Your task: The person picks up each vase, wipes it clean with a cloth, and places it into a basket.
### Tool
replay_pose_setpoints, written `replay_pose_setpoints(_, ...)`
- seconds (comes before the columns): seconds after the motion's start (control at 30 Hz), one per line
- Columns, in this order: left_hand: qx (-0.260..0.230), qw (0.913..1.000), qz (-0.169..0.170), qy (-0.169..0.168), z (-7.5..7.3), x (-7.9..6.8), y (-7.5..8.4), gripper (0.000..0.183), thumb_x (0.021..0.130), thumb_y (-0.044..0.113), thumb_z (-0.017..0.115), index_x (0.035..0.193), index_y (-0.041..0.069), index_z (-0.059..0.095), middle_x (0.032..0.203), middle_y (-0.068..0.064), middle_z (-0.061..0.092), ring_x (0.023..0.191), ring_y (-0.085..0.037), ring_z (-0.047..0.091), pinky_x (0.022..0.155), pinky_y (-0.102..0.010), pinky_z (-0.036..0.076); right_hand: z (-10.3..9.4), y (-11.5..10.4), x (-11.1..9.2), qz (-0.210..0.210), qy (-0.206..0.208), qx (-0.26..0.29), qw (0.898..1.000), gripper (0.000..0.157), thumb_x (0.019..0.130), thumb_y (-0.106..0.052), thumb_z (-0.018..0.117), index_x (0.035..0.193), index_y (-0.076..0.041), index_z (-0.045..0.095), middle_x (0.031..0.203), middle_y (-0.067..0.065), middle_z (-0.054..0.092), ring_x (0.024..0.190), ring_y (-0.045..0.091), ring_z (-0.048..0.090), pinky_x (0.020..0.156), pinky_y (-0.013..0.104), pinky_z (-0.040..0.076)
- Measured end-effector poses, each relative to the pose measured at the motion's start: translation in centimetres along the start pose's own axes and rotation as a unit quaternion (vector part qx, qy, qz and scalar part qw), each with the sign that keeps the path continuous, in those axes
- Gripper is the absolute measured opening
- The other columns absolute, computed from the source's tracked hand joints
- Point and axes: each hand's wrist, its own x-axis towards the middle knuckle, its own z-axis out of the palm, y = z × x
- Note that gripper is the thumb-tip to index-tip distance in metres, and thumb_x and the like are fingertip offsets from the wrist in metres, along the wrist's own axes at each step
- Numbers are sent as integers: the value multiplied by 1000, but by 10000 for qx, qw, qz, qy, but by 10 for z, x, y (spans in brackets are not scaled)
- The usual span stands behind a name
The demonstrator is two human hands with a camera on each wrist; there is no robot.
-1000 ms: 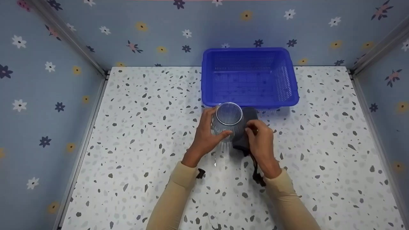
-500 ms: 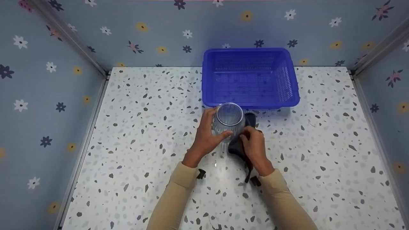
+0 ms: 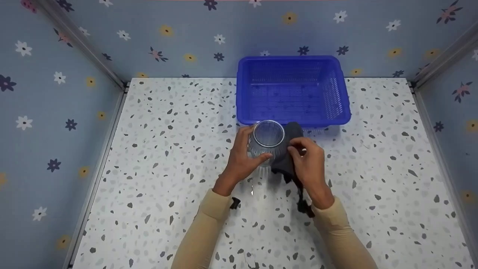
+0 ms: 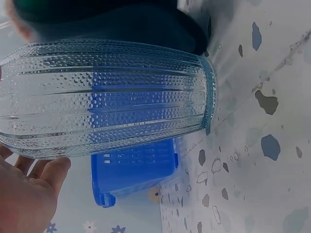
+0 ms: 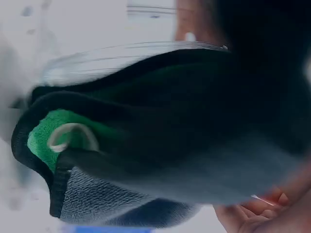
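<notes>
Presently in hand: ribbed glass jar [image 3: 268,133], green-lined dark cloth [image 3: 284,160]
Respectively clasped upright by left hand [image 3: 242,158] and pinched alongside by right hand [image 3: 310,162], near blue basket [image 3: 242,93]

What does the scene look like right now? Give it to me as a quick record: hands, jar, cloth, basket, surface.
left hand: grips the jar from its left side, thumb at the front
right hand: pinches the cloth
jar: clear ribbed glass, upright, open rim up
cloth: dark grey outside, green inside with a pale loop; along the jar's right side
basket: blue plastic with slotted walls, beyond the jar and cloth, by the back wall
surface: white with grey speckles
</notes>
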Motion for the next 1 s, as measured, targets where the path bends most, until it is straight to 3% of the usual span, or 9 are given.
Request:
replay_pose_setpoints(0.13,-17,10000,76,29,1,0,0,88,85,29,91,154,3,44,148,-16,47,139,-27,47,116,-45,43,-4,-18,5,-372,145,-186,9990,7,92,6,77,99,4,77,94,17,75,83,28,71,74,37,57)
replay_pose_setpoints(0.27,-35,9999,80,66,2,0,-1,87,84,28,92,153,2,45,148,-16,47,139,-26,47,116,-42,43,-3,-24,5,-392,221,-388,9982,8,91,6,78,99,3,77,94,17,74,85,29,72,76,43,58)
replay_pose_setpoints(0.87,30,10000,-10,68,0,0,0,91,83,30,92,154,3,43,147,-16,47,137,-27,48,115,-43,44,5,-9,-11,-103,206,-437,9988,8,91,7,78,97,4,75,93,17,73,86,29,71,77,44,58)
replay_pose_setpoints(1.0,45,10000,-21,29,0,0,0,90,85,31,91,155,4,43,148,-15,47,137,-27,48,107,-44,48,8,-3,-17,-77,266,-436,9987,8,91,8,77,98,4,75,95,18,73,87,30,72,78,44,58)
